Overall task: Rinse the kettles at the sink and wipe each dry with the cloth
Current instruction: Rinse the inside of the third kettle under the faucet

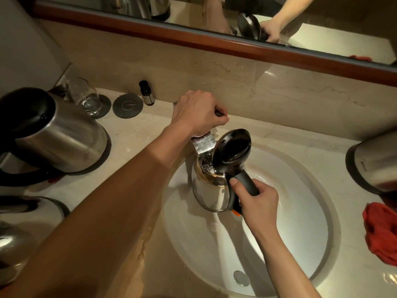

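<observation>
A steel kettle (209, 191) with its black lid (233, 148) flipped open stands upright in the white sink (300, 222), under the flat chrome tap spout (203, 144). Water runs from the spout into the kettle. My right hand (256, 203) grips the kettle's black handle. My left hand (198, 114) is curled over the tap lever behind the spout. A red cloth (381, 232) lies crumpled on the counter at the right edge.
Two more steel kettles stand on the counter at left, kettle (53, 136) and kettle (25, 231), and another kettle (376, 162) at right. A drinking glass (87, 97), a round coaster (127, 105) and a small dark bottle (146, 93) sit by the back wall. The mirror (214, 22) hangs above.
</observation>
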{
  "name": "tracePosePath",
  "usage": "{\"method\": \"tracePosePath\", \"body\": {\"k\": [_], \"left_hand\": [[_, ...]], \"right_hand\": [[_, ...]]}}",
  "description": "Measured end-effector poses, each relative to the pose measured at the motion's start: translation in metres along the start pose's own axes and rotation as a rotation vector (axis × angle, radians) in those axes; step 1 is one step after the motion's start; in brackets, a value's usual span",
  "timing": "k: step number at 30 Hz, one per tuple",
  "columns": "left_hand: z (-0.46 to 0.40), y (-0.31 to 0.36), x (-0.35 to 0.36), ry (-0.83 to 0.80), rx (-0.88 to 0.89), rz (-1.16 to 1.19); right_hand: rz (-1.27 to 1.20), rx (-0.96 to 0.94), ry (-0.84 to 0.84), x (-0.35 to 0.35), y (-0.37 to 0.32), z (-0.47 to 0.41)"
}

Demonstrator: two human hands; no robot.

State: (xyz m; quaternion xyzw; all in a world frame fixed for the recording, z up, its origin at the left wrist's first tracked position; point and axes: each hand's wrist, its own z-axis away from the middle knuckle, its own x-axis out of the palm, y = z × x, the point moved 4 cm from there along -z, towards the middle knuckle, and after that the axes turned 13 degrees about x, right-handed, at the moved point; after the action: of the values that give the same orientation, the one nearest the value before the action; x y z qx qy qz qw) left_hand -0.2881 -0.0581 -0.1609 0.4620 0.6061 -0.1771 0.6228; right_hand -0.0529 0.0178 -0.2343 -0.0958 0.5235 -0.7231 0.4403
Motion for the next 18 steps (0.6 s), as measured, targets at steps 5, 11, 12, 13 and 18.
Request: {"method": "tracePosePath", "body": {"k": [5, 11, 12, 13, 18], "left_hand": [[0.0001, -0.0014, 0.0007, -0.004, -0.006, 0.001], [0.0002, -0.0004, -0.0001, -0.006, -0.007, 0.005], [0.0001, -0.0006, 0.0003, -0.009, -0.01, 0.005], [0.0001, -0.001, 0.0007, -0.013, -0.014, 0.007], [0.0003, -0.0013, 0.0008, -0.016, -0.018, 0.011]], "right_hand": [[0.001, 0.003, 0.001, 0.0007, -0.0012, -0.0002], [-0.017, 0.017, -0.017, 0.0013, -0.0038, 0.0006], [-0.017, 0.016, -0.018, 0.0011, -0.0044, 0.0007], [-0.013, 0.016, -0.019, 0.0009, -0.0038, 0.0004], [0.017, 0.016, -0.012, 0.0012, -0.0028, -0.0007]]}}
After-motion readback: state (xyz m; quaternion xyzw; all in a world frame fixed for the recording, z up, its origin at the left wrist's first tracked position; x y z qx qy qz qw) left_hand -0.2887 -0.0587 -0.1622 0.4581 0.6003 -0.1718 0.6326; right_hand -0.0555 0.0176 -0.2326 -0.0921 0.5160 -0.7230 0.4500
